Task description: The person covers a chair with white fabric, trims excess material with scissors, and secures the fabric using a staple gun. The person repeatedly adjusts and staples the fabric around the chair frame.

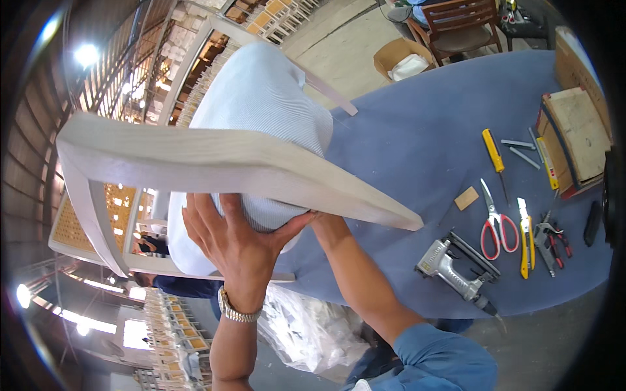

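Note:
A pale wooden chair (195, 153) lies tipped over on the table, its frame crossing in front of my hands. Its padded seat (261, 98) has light blue ribbed fabric. My left hand (238, 244), with a metal watch on the wrist, is clasped over the rounded seat edge, thumb stretched right and fingers bent apart over the fabric. Some fingertips pass behind the wooden rail. My right hand (319, 221) reaches in beside the left thumb, at the seat's lower edge. Chair and left hand hide most of it, so its fingers do not show.
On the blue-grey table (404, 150) lie a staple gun (450, 267), red-handled scissors (499, 228), a yellow screwdriver (493, 150), a yellow utility knife (525, 241) and pliers (548, 241). Boxes (574, 137) stand at the right. Clear plastic wrapping (310, 326) lies below the table edge.

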Tool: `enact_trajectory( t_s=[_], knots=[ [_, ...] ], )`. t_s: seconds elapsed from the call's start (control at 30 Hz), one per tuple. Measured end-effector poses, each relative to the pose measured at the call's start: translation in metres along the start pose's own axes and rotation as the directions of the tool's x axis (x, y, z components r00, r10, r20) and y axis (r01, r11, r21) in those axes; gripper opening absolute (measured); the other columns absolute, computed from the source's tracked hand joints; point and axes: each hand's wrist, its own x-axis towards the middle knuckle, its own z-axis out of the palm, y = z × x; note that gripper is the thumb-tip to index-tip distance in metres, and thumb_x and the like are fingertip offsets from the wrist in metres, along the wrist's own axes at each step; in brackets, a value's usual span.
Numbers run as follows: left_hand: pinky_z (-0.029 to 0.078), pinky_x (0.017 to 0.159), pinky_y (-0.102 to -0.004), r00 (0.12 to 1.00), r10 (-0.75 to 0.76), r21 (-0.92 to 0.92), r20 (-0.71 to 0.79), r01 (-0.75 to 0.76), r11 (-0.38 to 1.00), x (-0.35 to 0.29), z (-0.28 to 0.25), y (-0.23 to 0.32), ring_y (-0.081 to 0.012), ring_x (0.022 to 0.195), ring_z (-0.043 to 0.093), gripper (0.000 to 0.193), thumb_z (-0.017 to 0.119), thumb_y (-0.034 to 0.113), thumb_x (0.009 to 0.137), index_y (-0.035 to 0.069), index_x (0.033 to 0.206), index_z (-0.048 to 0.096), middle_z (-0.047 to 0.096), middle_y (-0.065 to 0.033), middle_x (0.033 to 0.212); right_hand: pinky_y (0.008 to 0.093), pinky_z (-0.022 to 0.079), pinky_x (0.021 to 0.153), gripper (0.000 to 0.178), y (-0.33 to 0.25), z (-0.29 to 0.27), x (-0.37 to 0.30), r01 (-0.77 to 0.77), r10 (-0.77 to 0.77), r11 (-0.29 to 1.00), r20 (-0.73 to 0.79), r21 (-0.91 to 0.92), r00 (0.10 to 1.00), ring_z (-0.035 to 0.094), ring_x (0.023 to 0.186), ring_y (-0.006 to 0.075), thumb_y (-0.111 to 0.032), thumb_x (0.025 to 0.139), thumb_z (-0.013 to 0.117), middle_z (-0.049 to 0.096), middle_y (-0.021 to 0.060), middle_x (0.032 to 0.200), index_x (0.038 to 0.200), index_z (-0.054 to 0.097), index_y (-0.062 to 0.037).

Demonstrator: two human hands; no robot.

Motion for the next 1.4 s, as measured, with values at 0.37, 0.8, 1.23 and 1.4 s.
enact_trajectory(
  t_s=[0.37,0.8,1.23,1.4],
  knots=[
    [0.008,0.114,-0.0638,0.981,-0.192,-0.197,0.024,0.193,0.961,-0.004,0.005,0.001,-0.0417,0.144,0.021,0.099,0.077,0.072,0.057,0.025,0.141,0.054,0.031,-0.0188,0.156,0.0366,0.050,0.096,0.057,-0.026,0.008,-0.003,-0.271,0.268,0.963,-0.133,-0.004,0.954,0.061,0.112,0.0201,-0.021,0.083,0.082,0.065,0.0102,0.124,0.131,0.057,-0.0012],
    [0.014,0.115,-0.0621,0.962,-0.253,-0.255,-0.105,0.220,0.942,-0.003,0.009,0.006,-0.0383,0.142,0.029,0.105,0.081,0.066,0.056,0.027,0.147,0.049,0.038,-0.0142,0.154,0.0340,0.053,0.079,0.044,-0.190,0.060,-0.097,-0.176,0.380,0.625,0.099,-0.761,0.920,0.066,0.090,0.0209,-0.033,0.095,0.067,0.070,0.0142,0.098,0.117,0.062,0.0048],
    [0.014,0.115,-0.0609,0.963,-0.245,-0.158,-0.112,0.226,0.961,-0.003,0.015,0.008,-0.0352,0.142,0.029,0.113,0.087,0.064,0.049,0.025,0.148,0.049,0.038,-0.0119,0.152,0.0396,0.056,0.087,0.104,-0.153,0.120,-0.002,0.318,0.030,-0.138,0.316,-0.938,0.948,0.069,0.108,0.0336,-0.044,0.065,0.092,0.066,0.0210,0.124,0.147,0.043,-0.0005],
    [0.015,0.115,-0.0606,0.960,-0.254,-0.254,-0.116,0.218,0.942,-0.003,0.013,0.008,-0.0344,0.144,0.024,0.111,0.093,0.057,0.041,0.029,0.142,0.055,0.035,-0.0109,0.153,0.0376,0.056,0.086,0.093,-0.155,0.115,0.001,0.271,0.045,0.030,0.272,-0.962,0.961,0.071,0.103,0.0295,-0.040,0.071,0.089,0.068,0.0207,0.120,0.144,0.047,0.0002]
  ],
)
